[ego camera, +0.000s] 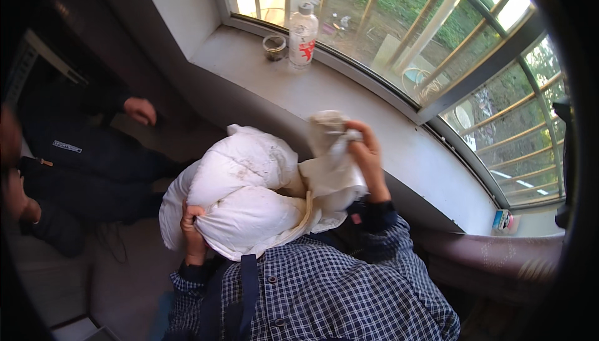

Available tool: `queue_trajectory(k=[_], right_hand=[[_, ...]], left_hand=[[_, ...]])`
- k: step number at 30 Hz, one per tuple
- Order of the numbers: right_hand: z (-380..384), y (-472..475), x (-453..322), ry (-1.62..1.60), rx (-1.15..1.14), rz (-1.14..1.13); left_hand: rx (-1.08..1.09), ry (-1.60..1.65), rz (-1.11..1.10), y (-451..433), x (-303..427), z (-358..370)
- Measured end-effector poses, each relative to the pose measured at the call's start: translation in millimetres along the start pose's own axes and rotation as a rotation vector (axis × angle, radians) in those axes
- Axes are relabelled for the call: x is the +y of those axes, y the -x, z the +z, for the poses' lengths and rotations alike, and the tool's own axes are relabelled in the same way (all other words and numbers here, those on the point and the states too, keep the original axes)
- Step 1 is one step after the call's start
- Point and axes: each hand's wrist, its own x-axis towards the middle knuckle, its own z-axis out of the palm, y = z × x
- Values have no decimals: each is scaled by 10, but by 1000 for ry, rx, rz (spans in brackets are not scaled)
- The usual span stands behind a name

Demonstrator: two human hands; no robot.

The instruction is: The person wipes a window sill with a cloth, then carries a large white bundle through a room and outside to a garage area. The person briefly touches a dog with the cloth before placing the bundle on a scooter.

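Observation:
A bulky white pillow or folded cushion [248, 168], with brownish stains on its cover, is held up against my checked shirt. My left hand [193, 228] grips its lower left side, thumb on top of the fabric. At the right, my right hand [367, 147] is closed on a bunched, off-white cloth cover [327, 168]. This cloth hangs beside the pillow and touches its right side. A cream-coloured edge or band of fabric [306, 214] curves between the two.
Beyond my hands runs a white windowsill [248, 69], bearing a clear bottle [303, 37] and a glass jar [274, 47]. A barred window stands behind it. A small box [501, 220] lies at the sill's right end. At the left is another person in dark clothes [89, 168].

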Motion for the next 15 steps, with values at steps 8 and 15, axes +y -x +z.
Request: queue_trajectory(k=[8,15], right_hand=[[-1732,638,-260,205,547,-196],[-1706,-56,398,295,455,-157]], left_hand=[[-135,84,23,-345,-244,353],[-196,307,-128,-429,-215,668]])
